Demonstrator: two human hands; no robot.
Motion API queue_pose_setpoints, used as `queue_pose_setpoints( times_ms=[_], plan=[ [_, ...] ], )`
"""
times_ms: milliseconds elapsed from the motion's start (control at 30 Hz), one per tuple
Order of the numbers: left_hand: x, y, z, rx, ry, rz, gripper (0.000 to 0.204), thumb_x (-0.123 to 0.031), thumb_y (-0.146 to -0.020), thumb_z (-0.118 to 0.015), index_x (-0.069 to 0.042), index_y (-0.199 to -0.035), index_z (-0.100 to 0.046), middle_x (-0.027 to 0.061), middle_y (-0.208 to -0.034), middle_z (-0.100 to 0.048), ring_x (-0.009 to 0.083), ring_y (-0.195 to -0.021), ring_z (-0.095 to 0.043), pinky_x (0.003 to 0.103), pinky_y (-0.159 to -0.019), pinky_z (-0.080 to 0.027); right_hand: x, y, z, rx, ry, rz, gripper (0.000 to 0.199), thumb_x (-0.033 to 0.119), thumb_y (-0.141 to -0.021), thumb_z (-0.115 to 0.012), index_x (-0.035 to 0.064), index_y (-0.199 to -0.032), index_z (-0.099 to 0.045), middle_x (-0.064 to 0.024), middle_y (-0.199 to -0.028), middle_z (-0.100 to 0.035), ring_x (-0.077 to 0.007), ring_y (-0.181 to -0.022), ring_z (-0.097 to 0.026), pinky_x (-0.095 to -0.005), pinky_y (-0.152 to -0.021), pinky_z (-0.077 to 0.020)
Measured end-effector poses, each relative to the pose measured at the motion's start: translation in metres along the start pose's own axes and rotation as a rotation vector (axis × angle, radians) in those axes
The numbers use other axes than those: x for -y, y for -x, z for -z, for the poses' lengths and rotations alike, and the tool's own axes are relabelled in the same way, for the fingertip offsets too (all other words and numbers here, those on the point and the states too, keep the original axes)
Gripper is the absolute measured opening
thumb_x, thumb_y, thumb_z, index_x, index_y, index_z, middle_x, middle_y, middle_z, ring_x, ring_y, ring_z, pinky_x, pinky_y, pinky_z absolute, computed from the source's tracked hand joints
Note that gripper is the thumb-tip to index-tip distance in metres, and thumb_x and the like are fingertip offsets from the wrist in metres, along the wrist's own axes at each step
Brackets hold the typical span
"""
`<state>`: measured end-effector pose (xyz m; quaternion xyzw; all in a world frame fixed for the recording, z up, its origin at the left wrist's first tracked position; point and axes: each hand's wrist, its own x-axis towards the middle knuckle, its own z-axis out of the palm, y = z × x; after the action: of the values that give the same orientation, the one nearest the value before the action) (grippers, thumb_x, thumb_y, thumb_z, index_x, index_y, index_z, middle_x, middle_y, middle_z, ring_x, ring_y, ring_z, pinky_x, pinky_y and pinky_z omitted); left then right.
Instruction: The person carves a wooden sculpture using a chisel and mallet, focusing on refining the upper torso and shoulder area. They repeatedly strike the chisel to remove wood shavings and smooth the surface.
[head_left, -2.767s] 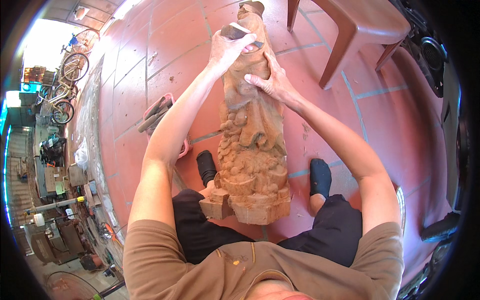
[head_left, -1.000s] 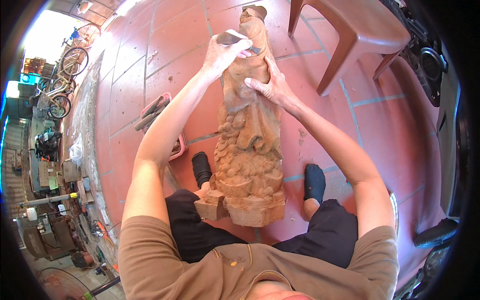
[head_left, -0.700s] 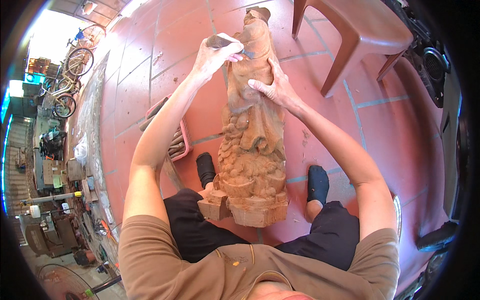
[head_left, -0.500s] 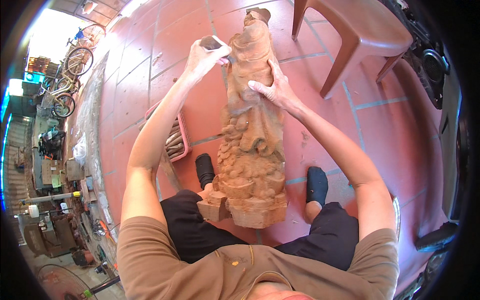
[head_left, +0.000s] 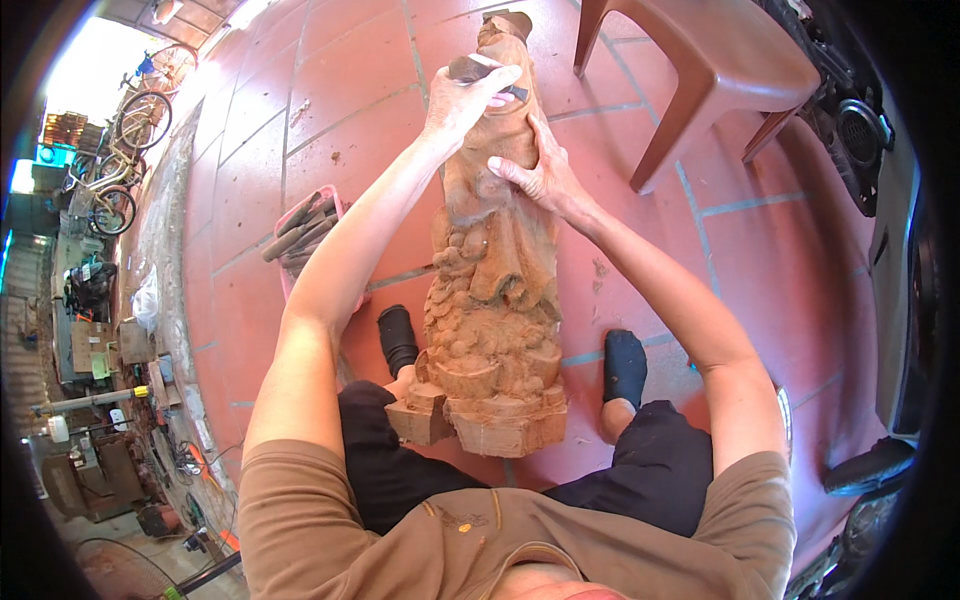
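A long carved wooden figure (head_left: 495,255) lies on the floor, its broad base near me between my feet and its narrow end pointing away. My left hand (head_left: 468,100) is closed round a dark-handled hand tool (head_left: 468,69). The tool's dark tip reaches the figure's upper part; whether it is a chisel or a brush I cannot tell. Flat against the figure's right side lies my right hand (head_left: 548,178), thumb spread across the wood and fingers along the edge, partly hidden.
Left of the figure, a pink basket (head_left: 290,222) of several wooden-handled tools is partly behind my left forearm. A brown plastic chair (head_left: 700,75) stands at the far right. Bicycles (head_left: 130,140) and clutter line the left side. Reddish tiles (head_left: 640,270) cover the floor.
My left hand has moved right, carrying the tool from the figure's left edge onto its upper surface. My right hand stays on the wood. More of the basket shows.
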<state>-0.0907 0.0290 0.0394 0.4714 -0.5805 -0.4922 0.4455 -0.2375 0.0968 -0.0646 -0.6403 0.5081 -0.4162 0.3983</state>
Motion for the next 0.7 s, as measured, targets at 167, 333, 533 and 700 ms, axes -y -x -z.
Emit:
queue_pose_setpoints(
  times_ms=[167, 333, 533, 700],
  plan=[
    [0.002, 0.004, 0.002, 0.02, -0.042, -0.018, 0.021, -0.018, -0.093, -0.074, 0.001, -0.101, -0.07, 0.0109, -0.094, -0.073, 0.0197, -0.081, -0.074, 0.03, -0.074, -0.06, 0.0, 0.0, 0.0, -0.001, -0.029, 0.004, 0.134, 0.075, -0.068, -0.076, -0.0112, -0.154, -0.021, -0.0334, -0.156, -0.03, -0.0442, -0.146, -0.031, -0.0496, -0.12, -0.0298],
    [-0.006, 0.011, 0.021, 0.089, -0.005, -0.03, 0.014, -0.013, -0.089, -0.076, -0.001, -0.095, -0.073, 0.01, -0.088, -0.075, 0.0176, -0.08, -0.074, 0.029, -0.071, -0.059, 0.002, 0.001, 0.002, 0.035, -0.048, -0.015, 0.14, 0.081, -0.066, -0.074, -0.0123, -0.154, -0.018, -0.034, -0.158, -0.026, -0.0478, -0.148, -0.024, -0.0524, -0.121, -0.0256],
    [-0.017, 0.017, 0.038, 0.11, -0.036, -0.009, 0.014, -0.013, -0.09, -0.074, 0.0, -0.096, -0.073, 0.0117, -0.091, -0.074, 0.021, -0.08, -0.074, 0.03, -0.072, -0.06, -0.001, -0.001, 0.002, 0.038, -0.067, -0.046, 0.132, 0.074, -0.07, -0.076, -0.012, -0.153, -0.022, -0.0338, -0.154, -0.034, -0.042, -0.146, -0.034, -0.048, -0.118, -0.0323],
    [-0.021, 0.02, 0.05, 0.124, -0.021, -0.007, 0.014, -0.013, -0.09, -0.074, 0.0, -0.096, -0.073, 0.0122, -0.091, -0.074, 0.0212, -0.079, -0.075, 0.03, -0.071, -0.06, 0.007, 0.004, 0.004, 0.021, 0.012, -0.052, 0.132, 0.076, -0.069, -0.075, -0.0118, -0.153, -0.022, -0.0346, -0.155, -0.033, -0.0419, -0.146, -0.035, -0.0471, -0.118, -0.0327]
  ],
)
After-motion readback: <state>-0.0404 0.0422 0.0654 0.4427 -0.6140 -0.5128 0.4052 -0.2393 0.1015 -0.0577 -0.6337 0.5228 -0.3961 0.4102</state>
